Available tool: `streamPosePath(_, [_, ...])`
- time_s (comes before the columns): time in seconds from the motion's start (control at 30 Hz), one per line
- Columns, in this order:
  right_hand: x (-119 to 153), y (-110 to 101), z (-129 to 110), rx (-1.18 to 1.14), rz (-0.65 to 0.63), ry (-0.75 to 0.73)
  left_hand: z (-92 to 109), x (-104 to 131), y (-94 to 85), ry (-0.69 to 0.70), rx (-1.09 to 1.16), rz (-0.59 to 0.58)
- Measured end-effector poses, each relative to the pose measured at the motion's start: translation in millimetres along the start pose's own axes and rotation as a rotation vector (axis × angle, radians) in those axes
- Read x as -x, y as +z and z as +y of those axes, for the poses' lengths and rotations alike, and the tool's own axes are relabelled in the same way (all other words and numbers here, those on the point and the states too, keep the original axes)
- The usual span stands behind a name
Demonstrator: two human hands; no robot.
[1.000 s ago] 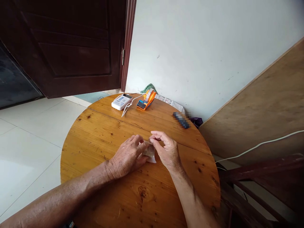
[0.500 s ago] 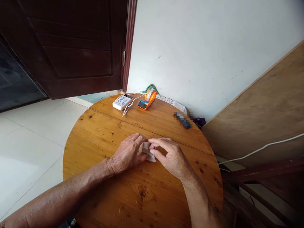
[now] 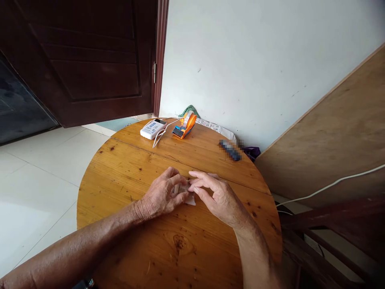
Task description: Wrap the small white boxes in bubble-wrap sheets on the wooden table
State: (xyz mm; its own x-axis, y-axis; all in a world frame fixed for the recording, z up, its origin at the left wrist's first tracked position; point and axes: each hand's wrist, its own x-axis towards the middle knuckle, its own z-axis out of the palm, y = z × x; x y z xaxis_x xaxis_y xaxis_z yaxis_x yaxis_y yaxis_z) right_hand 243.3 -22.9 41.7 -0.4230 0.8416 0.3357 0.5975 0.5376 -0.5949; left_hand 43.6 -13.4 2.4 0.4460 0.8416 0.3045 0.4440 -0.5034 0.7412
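Observation:
A small brown cardboard box (image 3: 180, 188) is between my two hands over the middle of the round wooden table, mostly covered by fingers. My left hand (image 3: 162, 192) is closed around its left side, thumb low and fingers bent over the top. A whitish see-through piece, apparently clear tape (image 3: 190, 200), sticks out past the left thumb at the lower right. My right hand (image 3: 219, 197) has thumb and fingertips pinched at the box's right end, with its index finger raised above. What exactly the right fingertips grip is partly hidden.
At the table's (image 3: 120, 172) far side lie a white device (image 3: 153, 128) with a white cable (image 3: 159, 138) and an orange tape dispenser (image 3: 185, 125). A dark blurred-out object (image 3: 230, 150) lies at the back right. A wall (image 3: 240, 60) stands behind, a dark red door (image 3: 99, 68) to the left.
My left fingers have curled farther over the box, covering more of it. My right index finger has lifted slightly. The whole view has shifted a little.

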Motion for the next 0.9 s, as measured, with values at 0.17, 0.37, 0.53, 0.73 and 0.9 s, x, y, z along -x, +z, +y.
streamPosePath(0.17, [0.3,-0.3,0.8,-0.018,-0.006,0.003,-5.4,2.8,0.4,0.203,-0.126,0.05])
streamPosePath(0.37, [-1.7,5.7,13.3,-0.001,0.194,0.148,-5.2,1.9,-2.4,0.303,-0.219,0.034])
streamPosePath(0.53, [-3.4,16.4,23.6,-0.078,0.141,0.277,-0.1,2.2,-4.8,0.295,-0.252,-0.014])
streamPosePath(0.73, [-2.4,29.7,25.3,-0.259,-0.039,0.509,-1.2,1.5,-2.4,0.312,-0.303,0.015])
streamPosePath(0.9, [2.3,32.3,33.7,-0.394,-0.014,0.509,-6.5,1.5,1.7,0.317,-0.307,0.059])
